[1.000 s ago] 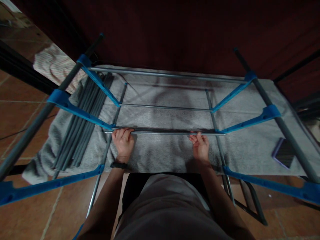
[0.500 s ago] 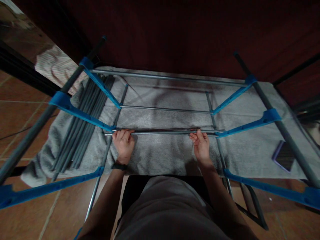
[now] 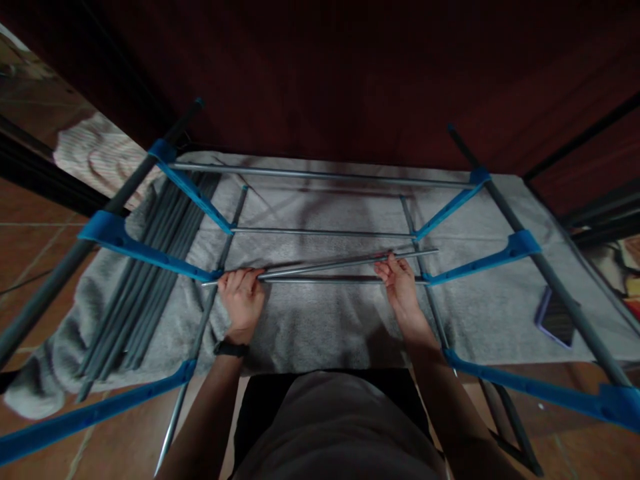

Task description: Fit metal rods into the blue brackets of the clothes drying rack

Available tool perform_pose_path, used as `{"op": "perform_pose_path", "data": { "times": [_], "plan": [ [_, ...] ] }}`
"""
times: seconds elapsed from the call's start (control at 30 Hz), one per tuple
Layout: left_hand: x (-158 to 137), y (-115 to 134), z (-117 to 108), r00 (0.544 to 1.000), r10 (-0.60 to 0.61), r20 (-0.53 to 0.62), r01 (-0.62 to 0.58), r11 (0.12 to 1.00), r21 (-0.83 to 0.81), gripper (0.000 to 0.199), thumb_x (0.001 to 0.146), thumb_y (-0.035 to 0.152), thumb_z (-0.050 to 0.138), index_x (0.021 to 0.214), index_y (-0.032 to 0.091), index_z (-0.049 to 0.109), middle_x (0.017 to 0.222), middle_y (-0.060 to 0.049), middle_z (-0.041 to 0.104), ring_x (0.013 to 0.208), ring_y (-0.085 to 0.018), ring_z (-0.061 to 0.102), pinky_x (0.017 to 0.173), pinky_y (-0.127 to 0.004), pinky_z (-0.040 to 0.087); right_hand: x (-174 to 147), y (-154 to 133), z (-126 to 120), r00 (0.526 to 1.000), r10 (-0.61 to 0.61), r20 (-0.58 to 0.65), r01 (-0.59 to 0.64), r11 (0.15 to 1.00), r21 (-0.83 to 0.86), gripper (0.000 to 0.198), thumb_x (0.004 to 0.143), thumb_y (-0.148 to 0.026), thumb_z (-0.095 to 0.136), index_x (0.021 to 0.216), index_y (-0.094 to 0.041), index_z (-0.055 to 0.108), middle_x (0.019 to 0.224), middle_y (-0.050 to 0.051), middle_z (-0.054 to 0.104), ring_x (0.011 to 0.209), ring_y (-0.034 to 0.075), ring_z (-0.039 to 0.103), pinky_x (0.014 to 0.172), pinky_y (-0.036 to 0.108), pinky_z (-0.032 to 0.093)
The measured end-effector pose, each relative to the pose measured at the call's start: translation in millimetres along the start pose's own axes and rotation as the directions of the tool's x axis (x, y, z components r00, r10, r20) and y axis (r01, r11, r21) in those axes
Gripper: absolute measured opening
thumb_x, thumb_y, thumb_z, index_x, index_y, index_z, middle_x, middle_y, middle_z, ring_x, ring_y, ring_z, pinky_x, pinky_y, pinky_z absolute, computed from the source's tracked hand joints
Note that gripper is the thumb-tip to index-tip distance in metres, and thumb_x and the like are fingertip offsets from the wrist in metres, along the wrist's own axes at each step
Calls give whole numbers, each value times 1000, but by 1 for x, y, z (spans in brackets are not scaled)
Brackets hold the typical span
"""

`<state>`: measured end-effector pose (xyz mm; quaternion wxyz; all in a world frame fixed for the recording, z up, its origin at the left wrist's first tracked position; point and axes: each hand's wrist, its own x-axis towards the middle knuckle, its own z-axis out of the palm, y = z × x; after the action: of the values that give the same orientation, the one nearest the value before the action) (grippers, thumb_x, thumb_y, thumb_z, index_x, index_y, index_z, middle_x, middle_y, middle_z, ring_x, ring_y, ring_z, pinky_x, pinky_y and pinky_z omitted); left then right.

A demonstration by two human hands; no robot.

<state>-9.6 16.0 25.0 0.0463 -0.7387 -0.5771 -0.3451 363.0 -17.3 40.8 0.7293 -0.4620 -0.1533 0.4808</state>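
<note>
A loose thin metal rod (image 3: 320, 267) slants across the middle of a frame of grey tubes and blue plastic brackets (image 3: 480, 259). My left hand (image 3: 242, 300) is closed around its left part, beside the left bracket (image 3: 150, 253). Near the other end, my right hand (image 3: 399, 283) pinches the rod between thumb and fingers, and the rod's right tip sticks out past the hand. Just below runs a fixed crossbar (image 3: 320, 281) between the two middle brackets. The loose rod's right end stands above that crossbar; the left ends lie close together.
Several grey tubes (image 3: 145, 273) lie in a bundle on the grey towel (image 3: 320, 333) at left. A phone (image 3: 556, 317) rests on the towel at right. A dark red panel (image 3: 320, 80) rises behind. Other crossbars (image 3: 325, 175) span the far side.
The loose rod's right end has been raised away from the fixed crossbar, so the rod now slants instead of lying nearly parallel. Both hands keep their hold. The whole view has shifted slightly.
</note>
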Motion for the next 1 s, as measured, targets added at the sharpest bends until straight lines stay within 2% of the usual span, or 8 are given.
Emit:
{"op": "perform_pose_path", "data": {
  "times": [0.13, 0.33, 0.53, 0.63, 1.0],
  "plan": [
    [3, -2, 4, 1000, -1, -15, 0, 1000, -21, 29, 91, 15, 50, 103, 24, 75, 95, -7, 75, 95, -29, 66, 96, -48, 43, 15, -1, 5, 1000, 3, 28, -3, 1000, 1, 37, 80, -38, 92, 75, -25, 58, 74, -5, 72, 69, 14, 71, 71, 29, 63],
    [10, -4, 9, 1000, 4, -13, -4, 1000, -9, 28, 92, 18, 51, 105, 25, 75, 95, -8, 76, 98, -30, 66, 97, -48, 43, 36, 4, 18, 1000, -12, 13, 12, 1000, -28, 40, 78, -42, 93, 75, -24, 58, 84, 0, 79, 67, 12, 72, 63, 24, 61],
    [22, -4, 14, 1000, -19, -14, 19, 1000, -4, 28, 91, 19, 53, 104, 25, 76, 91, -9, 74, 96, -31, 65, 95, -48, 43, 52, 5, 27, 999, -32, -6, 32, 999, -39, 43, 79, -45, 92, 73, -25, 55, 72, -4, 73, 64, 13, 71, 59, 24, 59],
    [25, -4, 16, 999, -39, -6, 39, 999, -2, 27, 91, 19, 52, 103, 26, 76, 89, -9, 73, 96, -31, 65, 95, -47, 43, 56, 6, 29, 999, -37, -2, 37, 998, -41, 45, 78, -46, 93, 73, -25, 53, 69, -6, 71, 63, 13, 71, 58, 24, 58],
    [30, -9, 24, 998, -60, -15, 60, 998, -36, 27, 91, 19, 53, 103, 26, 76, 92, -9, 73, 97, -31, 63, 96, -48, 41, 61, 4, 34, 999, -17, 28, 18, 1000, -24, 39, 83, -38, 89, 72, -25, 54, 84, -1, 79, 67, 13, 72, 62, 25, 59]
  ]
}}
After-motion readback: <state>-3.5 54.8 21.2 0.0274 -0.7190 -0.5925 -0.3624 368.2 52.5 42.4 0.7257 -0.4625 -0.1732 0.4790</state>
